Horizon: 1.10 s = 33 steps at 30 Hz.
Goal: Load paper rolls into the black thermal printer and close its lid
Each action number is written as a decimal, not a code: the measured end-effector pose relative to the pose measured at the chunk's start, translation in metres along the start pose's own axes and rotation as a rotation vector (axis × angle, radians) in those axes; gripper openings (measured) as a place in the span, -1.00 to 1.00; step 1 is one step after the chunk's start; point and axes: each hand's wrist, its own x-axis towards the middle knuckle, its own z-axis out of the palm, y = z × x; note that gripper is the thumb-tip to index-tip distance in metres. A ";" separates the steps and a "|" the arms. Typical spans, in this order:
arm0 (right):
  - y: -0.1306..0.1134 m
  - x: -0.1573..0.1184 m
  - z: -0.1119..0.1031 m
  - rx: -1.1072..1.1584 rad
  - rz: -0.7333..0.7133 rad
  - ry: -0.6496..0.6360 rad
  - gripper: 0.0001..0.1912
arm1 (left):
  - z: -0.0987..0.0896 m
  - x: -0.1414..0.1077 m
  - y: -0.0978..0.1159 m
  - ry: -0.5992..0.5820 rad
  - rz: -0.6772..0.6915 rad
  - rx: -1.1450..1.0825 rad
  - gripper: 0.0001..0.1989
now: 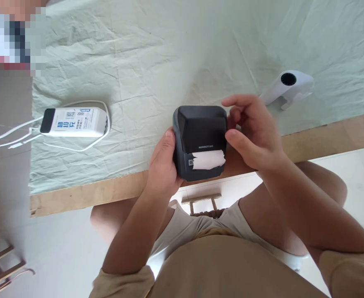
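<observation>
A black label printer (202, 128) with NIIMBOT lettering is held at the table's front edge, its top facing up. A strip of white paper with a torn-looking edge (208, 160) sticks out of its front slot. My left hand (164, 163) grips the printer's left side, with the thumb along the edge and the other fingers hidden beneath. At the printer's right side is my right hand (252, 130), index finger stretched out, thumb apart from it, the other fingers bent. The thumb tip is at the casing's right edge; whether it presses there I cannot tell.
A white charger block (76, 122) with blue print and white cables lies left on the green cloth (144, 54). To the right is a white handheld device (293, 85) with a round black end. A blurred-out person (5, 37) is at upper left. Wooden stool parts (3, 269) show at lower left.
</observation>
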 end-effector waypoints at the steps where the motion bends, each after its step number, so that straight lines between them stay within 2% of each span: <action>1: 0.001 -0.001 -0.001 0.046 -0.034 -0.026 -0.59 | 0.000 0.000 0.001 -0.011 0.016 0.003 -0.69; 3: 0.002 -0.002 -0.002 0.101 -0.079 -0.071 -0.48 | 0.001 0.000 0.002 -0.037 0.027 0.001 -0.70; 5: 0.000 -0.003 -0.003 0.072 -0.069 -0.062 -0.42 | 0.002 0.000 0.003 -0.045 0.025 -0.016 -0.71; 8: -0.007 -0.003 -0.004 0.011 -0.015 0.000 -0.52 | 0.003 0.001 0.003 -0.033 0.035 -0.046 -0.70; 11: -0.020 0.000 -0.004 -0.010 -0.002 0.125 -0.72 | 0.002 0.001 0.000 -0.035 0.017 -0.027 -0.71; 13: -0.031 0.004 -0.003 -0.034 0.001 0.287 -0.82 | 0.001 0.000 -0.001 -0.014 0.003 -0.008 -0.74; 15: -0.040 0.010 -0.002 -0.088 0.009 0.408 -0.81 | 0.001 -0.001 -0.001 0.015 0.002 0.006 -0.78; 16: -0.043 0.013 -0.002 -0.138 0.004 0.416 -0.79 | 0.001 -0.001 -0.001 0.018 0.001 0.017 -0.78; 17: -0.045 0.016 -0.002 -0.215 0.005 0.372 -0.79 | 0.001 -0.002 0.000 0.012 0.001 0.033 -0.78; 20: -0.046 0.022 -0.004 -0.459 -0.011 0.118 -0.86 | 0.002 -0.002 0.001 -0.037 0.005 0.097 -0.72; 22: -0.044 0.025 -0.005 -0.539 -0.019 -0.045 -0.95 | 0.002 -0.002 0.002 -0.054 0.006 0.119 -0.70; 25: -0.043 0.027 -0.009 -0.584 0.022 -0.260 -0.83 | 0.001 -0.003 0.003 -0.044 -0.003 0.139 -0.71; 26: -0.044 0.028 -0.011 -0.587 0.033 -0.296 -0.81 | 0.001 -0.003 0.003 -0.031 -0.009 0.143 -0.72; 28: -0.051 0.028 -0.016 -0.532 0.045 -0.297 -0.76 | 0.001 -0.004 0.003 0.001 -0.030 0.138 -0.72; 30: -0.059 0.028 -0.024 -0.409 0.078 -0.222 -0.69 | 0.001 -0.004 0.003 0.019 -0.040 0.107 -0.72; 31: -0.062 0.027 -0.029 -0.332 0.107 -0.156 -0.65 | 0.001 -0.004 0.002 0.023 -0.038 0.086 -0.73; 33: -0.060 0.027 -0.036 -0.173 0.172 0.055 -0.64 | 0.001 -0.003 0.001 0.030 -0.034 0.044 -0.73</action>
